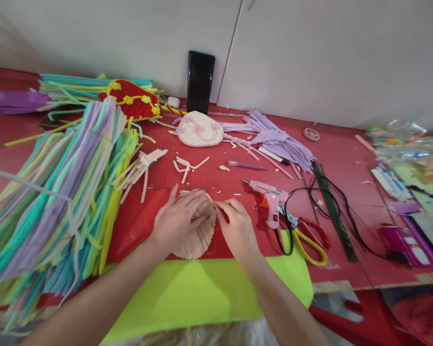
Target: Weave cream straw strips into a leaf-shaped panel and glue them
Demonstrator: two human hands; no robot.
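A cream, roughly oval piece with closely set ribs [193, 245], apparently made of pipe cleaners, lies on the red surface before me. My left hand [178, 216] rests across its upper left, fingers stretched out over it and thumb pointing right. At the right edge of the piece, my right hand [236, 223] has thumb and forefinger pinched together on the rim. The hands cover part of the top and left side. Right of my right hand is a pink glue gun [272, 202] with a small light on, beside scissors with red and yellow handles [310, 240].
Bundles of coloured pipe cleaners [75, 192] fill the left side. A finished white-and-pink fan [200, 129] and a red-and-yellow one [133, 98] lie behind. A black phone [200, 81] leans on the wall. Lilac stems [281, 139] and a black cord [339, 206] lie right.
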